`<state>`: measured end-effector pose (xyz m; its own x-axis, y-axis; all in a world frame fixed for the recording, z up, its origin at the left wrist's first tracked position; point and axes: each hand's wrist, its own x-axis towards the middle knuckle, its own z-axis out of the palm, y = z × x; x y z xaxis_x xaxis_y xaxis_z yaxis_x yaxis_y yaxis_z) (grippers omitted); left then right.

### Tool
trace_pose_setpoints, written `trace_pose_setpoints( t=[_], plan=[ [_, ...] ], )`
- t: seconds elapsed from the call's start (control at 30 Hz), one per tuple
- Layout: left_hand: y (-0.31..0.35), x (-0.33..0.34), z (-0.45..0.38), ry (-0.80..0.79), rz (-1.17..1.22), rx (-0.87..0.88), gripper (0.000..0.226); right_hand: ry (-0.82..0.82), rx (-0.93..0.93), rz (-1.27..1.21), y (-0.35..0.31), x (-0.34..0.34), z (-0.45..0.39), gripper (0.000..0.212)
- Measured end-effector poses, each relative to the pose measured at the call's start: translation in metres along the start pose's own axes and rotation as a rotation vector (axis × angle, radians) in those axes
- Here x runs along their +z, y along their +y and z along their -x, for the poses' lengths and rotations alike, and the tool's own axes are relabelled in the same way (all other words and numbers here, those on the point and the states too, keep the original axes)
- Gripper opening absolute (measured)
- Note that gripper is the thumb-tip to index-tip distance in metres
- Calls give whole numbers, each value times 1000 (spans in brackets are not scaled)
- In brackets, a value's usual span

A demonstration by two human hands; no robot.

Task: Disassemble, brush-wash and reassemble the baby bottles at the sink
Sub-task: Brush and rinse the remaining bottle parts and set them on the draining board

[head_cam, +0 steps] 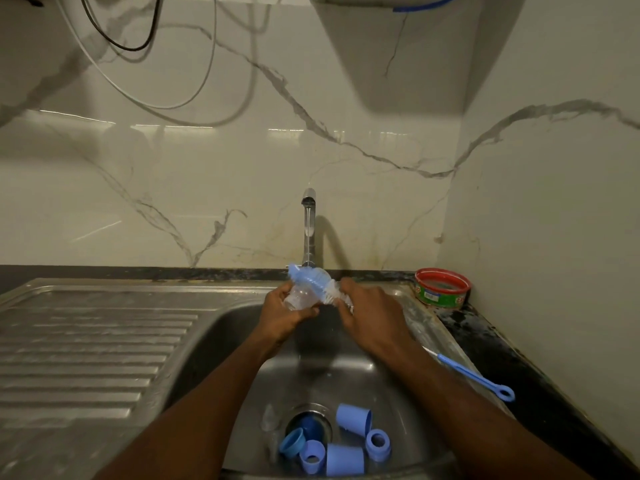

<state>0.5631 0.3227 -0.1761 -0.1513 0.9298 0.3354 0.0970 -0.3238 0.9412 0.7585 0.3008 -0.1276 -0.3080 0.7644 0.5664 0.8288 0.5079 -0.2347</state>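
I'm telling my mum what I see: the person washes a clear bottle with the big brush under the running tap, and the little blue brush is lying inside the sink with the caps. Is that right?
Almost. The head view shows the little blue brush lying on the counter right of the sink, not inside it. The rest holds: the left hand holds the clear bottle, the right hand works the big brush under the running tap, and the blue caps lie in the sink.

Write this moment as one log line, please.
step: brush-washing | left hand: holds clear bottle | right hand: grips bottle brush | tap: running
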Motion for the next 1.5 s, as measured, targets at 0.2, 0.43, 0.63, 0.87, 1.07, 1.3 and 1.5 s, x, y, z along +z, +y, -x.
trace_pose_setpoints(
  t=[0.2,0.43,0.63,0.87,1.07,1.3,1.5],
  plan=[
    [1,1,-5,140,-91,-45,48,-17,-116,6,-14,1,2,33],
    [11,6,2,-46,144,-72,57,96,95,141,-10,-6,-6,28],
    [9,3,1,-169,237,-161,57,83,173,186,-4,-10,-6,27],
    [11,-3,2,-83,-6,-41,59,-27,-39,40,-6,-5,1,34],
    [11,-4,-2,-109,18,-45,60,37,62,178,1,-11,-7,30],
    [8,3,0,-180,266,-138,67,34,78,65,3,-5,-2,30],
    [7,-3,5,-209,264,-182,49,33,-17,-25,2,-5,0,40]
  ],
)
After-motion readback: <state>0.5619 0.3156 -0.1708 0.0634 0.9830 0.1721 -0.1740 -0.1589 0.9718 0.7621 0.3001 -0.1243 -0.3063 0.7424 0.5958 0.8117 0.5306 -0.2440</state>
